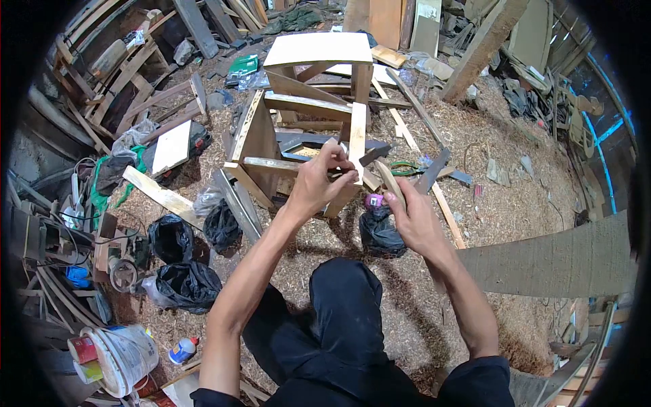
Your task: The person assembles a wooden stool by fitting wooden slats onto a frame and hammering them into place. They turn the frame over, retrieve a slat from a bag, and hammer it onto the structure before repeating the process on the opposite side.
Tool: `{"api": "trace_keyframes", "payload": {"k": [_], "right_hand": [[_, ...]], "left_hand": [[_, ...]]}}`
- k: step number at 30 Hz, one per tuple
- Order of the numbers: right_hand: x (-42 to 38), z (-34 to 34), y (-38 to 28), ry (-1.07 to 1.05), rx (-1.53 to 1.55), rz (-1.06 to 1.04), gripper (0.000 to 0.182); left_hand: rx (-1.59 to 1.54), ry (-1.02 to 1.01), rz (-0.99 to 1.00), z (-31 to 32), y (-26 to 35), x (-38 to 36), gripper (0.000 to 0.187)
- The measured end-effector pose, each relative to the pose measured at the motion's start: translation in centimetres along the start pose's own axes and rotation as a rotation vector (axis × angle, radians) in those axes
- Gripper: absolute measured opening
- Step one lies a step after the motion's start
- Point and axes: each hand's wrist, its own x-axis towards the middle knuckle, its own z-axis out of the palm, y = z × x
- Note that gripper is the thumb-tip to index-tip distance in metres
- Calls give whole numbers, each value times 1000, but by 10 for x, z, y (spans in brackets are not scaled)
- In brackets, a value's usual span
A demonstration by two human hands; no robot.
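My right hand (419, 224) is wrapped around the light wooden handle of a hammer (391, 183), whose dark head sits close to a pale wooden strip (357, 132). At the near end of that strip, my left hand (315, 180) has its thumb and fingers pinched together. Whatever is between those fingertips is too small to make out. Strip and fingers are over a wooden chair-like frame (254, 132) with curved rails and a white-topped panel (319, 49) at its far end.
Black plastic bags (190, 285) lie on the shavings-covered floor, left of my knees. A white bucket (122, 359) and a glue bottle (183, 351) are at lower left. A wide curved board (556, 261) juts in from the right. Scrap wood lines both sides.
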Motion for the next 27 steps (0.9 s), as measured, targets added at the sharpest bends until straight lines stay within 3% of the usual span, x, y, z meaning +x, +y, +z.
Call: {"api": "trace_keyframes", "payload": {"k": [7,20,24,27], "right_hand": [[1,-5,-17,-110,-155,-18,26],[-1,-8,-28,-85,-127,11,21],[-4,-6,-19,-96,-205,-77,21],[-4,-9,-25,-120,-187,23,21]], "left_hand": [[82,-7,71,2,-8,-3,47],[-2,11,15,3,-11,-6,48],[22,-2,22,2,-10,-5,48],[26,-19,14,0,-8,-4,48]]}}
